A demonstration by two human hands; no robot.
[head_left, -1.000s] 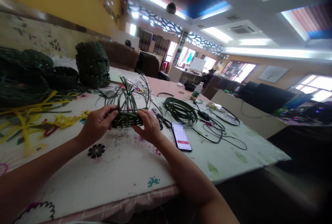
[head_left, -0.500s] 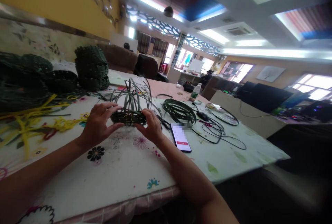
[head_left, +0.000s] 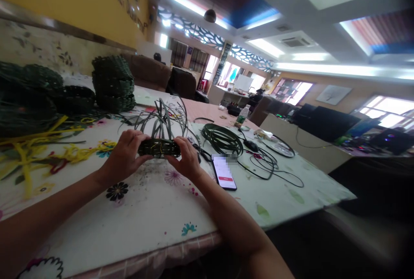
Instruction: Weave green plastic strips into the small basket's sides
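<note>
A partly woven dark green basket [head_left: 158,148] is held up between my two hands over the flowered tablecloth [head_left: 129,227]. Long loose strips [head_left: 163,119] stick up and fan out from its far side. My left hand [head_left: 126,152] grips its left end, thumb along the lower edge and fingers over the top. On the right end, my right hand [head_left: 186,156] pinches it the same way, thumb underneath. A thin yellow tie shows on the woven side facing me. The far side and some fingertips are hidden.
Stacked green baskets [head_left: 113,84] and yellow strips [head_left: 27,162] lie on the left. To the right are a coil of green strip [head_left: 221,139], a phone [head_left: 224,173], a mouse [head_left: 251,145], cables and a bottle [head_left: 242,116]. A brown sofa [head_left: 147,72] stands behind.
The basket has tipped a little, so its opening shows less and its woven side faces me more. Both hands keep their hold; the view has shifted slightly.
</note>
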